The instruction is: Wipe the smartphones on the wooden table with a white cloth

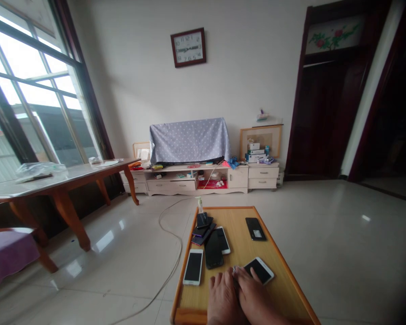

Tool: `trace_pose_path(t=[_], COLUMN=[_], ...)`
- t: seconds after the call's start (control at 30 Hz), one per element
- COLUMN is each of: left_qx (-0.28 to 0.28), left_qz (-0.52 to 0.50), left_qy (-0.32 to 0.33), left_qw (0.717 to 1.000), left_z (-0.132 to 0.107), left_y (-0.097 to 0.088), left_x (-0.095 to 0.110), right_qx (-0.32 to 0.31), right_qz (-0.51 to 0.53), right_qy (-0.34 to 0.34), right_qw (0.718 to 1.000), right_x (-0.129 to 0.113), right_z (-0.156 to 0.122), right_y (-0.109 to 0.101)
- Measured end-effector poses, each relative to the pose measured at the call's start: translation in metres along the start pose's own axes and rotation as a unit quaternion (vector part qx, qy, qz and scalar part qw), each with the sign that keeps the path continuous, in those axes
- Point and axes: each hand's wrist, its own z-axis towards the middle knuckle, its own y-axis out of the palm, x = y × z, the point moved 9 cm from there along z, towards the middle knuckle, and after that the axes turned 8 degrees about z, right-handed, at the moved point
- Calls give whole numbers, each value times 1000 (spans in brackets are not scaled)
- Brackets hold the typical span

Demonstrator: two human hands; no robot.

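Note:
Both my hands rest together on a low wooden table [280,280] near its front edge. My left hand [222,295] lies flat on the wood, fingers stretched forward. My right hand [252,291] lies beside it, its fingertips on the near end of a white phone [261,269] with a dark screen. A small crumpled pale thing sits between the fingertips. More phones lie ahead: a white one [193,266] to the left, a black one [213,249], a white-edged one [223,239], a black one [255,228] at the right, and a stack of dark ones [203,228].
A small pump bottle [200,204] stands at the table's far edge. A cable [171,253] runs across the tiled floor on the left. A long table [54,180] stands by the window, and a cloth-covered TV on a low cabinet [189,178] against the far wall. Dark doorways open at right.

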Motion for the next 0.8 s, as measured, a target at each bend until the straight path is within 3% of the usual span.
trace_pose_path(t=[0.07,0.23,0.33,0.43,0.5,0.7,0.8], left_qx=[16,13,12,20,27,37,36], left_qz=[5,17,21,17,9,1,3], left_qy=[3,-1,-2,4,9,-2,0], left_qw=[1000,1000,1000,1000,1000,999,999], left_z=[0,1,1,2,3,2,2], left_y=[-1,-3,-2,-1,0,0,2], left_x=[2,6,5,5,5,5,4], right_qx=[20,95,81,20,-9,69,60], right_qz=[-6,-58,-57,-29,-10,-47,-40], right_qy=[10,112,101,27,-7,101,88], right_qw=[1000,987,990,999,1000,991,993], right_x=[4,53,46,13,-1,43,32], right_z=[2,5,0,-5,-6,1,1], right_y=[-10,-53,-40,-8,1,-49,-40])
